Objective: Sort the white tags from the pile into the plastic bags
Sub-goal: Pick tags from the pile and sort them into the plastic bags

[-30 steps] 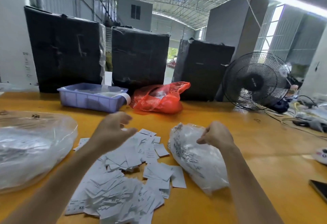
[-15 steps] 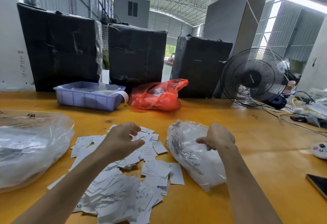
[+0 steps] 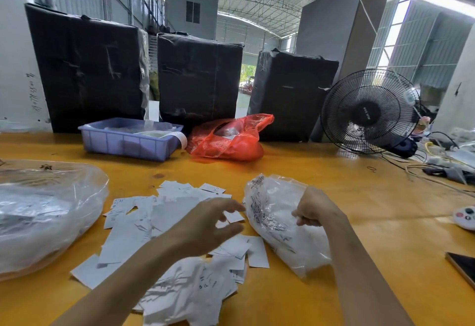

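Note:
A loose pile of white tags (image 3: 164,225) covers the yellow table (image 3: 334,192) in front of me. My left hand (image 3: 205,225) hovers over the right part of the pile, fingers curled apart, holding nothing, a thumb's width above one tag. A clear plastic bag with black print (image 3: 272,220), partly filled with white tags, lies right of the pile. My right hand (image 3: 313,207) is closed on the bag's upper edge. A larger clear plastic bag (image 3: 43,212) rests at the left.
At the back stand a lavender tray (image 3: 128,140), a red plastic bag (image 3: 228,140) and three black-wrapped bundles (image 3: 198,78). A black fan (image 3: 370,112) and cables (image 3: 437,166) are back right. A small white remote (image 3: 465,216) and a phone (image 3: 462,266) lie at the right edge.
My left hand has come down and to the right, from raised over the pile's far left to just beside the printed bag, and its fingers have spread. The right hand keeps its grip.

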Motion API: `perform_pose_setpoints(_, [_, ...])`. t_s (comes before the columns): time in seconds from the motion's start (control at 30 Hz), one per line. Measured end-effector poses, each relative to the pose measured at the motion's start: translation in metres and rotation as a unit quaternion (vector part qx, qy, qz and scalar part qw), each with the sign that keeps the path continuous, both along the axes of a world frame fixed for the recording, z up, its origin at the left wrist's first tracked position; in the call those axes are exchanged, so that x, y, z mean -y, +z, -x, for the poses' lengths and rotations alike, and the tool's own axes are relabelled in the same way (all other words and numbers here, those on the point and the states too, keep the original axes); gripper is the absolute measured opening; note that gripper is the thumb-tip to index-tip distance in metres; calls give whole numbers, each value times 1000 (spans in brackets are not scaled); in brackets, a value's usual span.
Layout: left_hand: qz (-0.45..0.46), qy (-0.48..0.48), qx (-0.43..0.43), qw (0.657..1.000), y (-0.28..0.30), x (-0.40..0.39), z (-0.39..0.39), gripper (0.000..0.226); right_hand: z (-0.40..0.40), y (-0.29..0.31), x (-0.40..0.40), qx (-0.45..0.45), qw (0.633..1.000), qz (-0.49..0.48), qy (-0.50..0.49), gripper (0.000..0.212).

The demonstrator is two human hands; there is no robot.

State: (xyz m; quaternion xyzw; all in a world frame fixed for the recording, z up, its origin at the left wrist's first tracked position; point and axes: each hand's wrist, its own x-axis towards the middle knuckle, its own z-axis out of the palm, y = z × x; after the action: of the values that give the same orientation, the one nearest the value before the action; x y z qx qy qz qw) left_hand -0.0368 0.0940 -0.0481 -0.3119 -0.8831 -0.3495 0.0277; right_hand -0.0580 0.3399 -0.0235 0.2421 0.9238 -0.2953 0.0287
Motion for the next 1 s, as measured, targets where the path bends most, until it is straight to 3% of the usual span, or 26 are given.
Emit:
perform_pose_setpoints(0.07, [14, -44, 25, 999, -6, -12, -5, 43, 2, -4, -6, 20, 999, -21, -16, 25])
perform_pose_setpoints(0.13, [27, -65, 46, 996, -9, -18, -8, 58, 4, -5, -10, -15, 997, -58, -55, 16])
perform_pose_setpoints(0.2, [41, -68, 48, 996, -9, -19, -8, 69, 8, -9, -13, -85, 983, -146, -69, 53])
perform_pose_setpoints(0.3, [40, -47, 31, 998, -7, -12, -6, 70, 9, -17, -12, -159, 958, -226, -78, 67])
perform_pose_setpoints(0.4, [28, -23, 23, 999, -5, -6, -3, 62, 10, -28, -16, -161, 958, -225, -70, 51])
perform_pose_setpoints(0.53, [21, -8, 20, 1000, 0, -1, -1, 61, 6, -22, -21, -189, 975, -103, -59, 7])
perform_pose_setpoints(0.63, [13, -3, 23, 1000, 6, 2, -1, 63, 10, -9, -22, -178, 981, -54, -50, 8])
perform_pose_setpoints(0.73, [6, 5, 20, 1000, 14, 5, -2, 73, 11, -5, -21, -149, 984, -90, -45, 17])
perform_pose_setpoints(0.83, [1, 17, 2, 1000, 22, 11, -1, 66, 6, 1, -17, -175, 968, -154, -93, 17])
perform_pose_setpoints(0.93, [-5, 31, -6, 1000, 29, 18, 0, 62, 4, 3, -16, -150, 970, -166, -99, 31])
perform_pose_setpoints(1.0, [-4, 43, -7, 999, 32, 23, 0, 62, 5, 5, -19, -141, 972, -163, -90, 20])
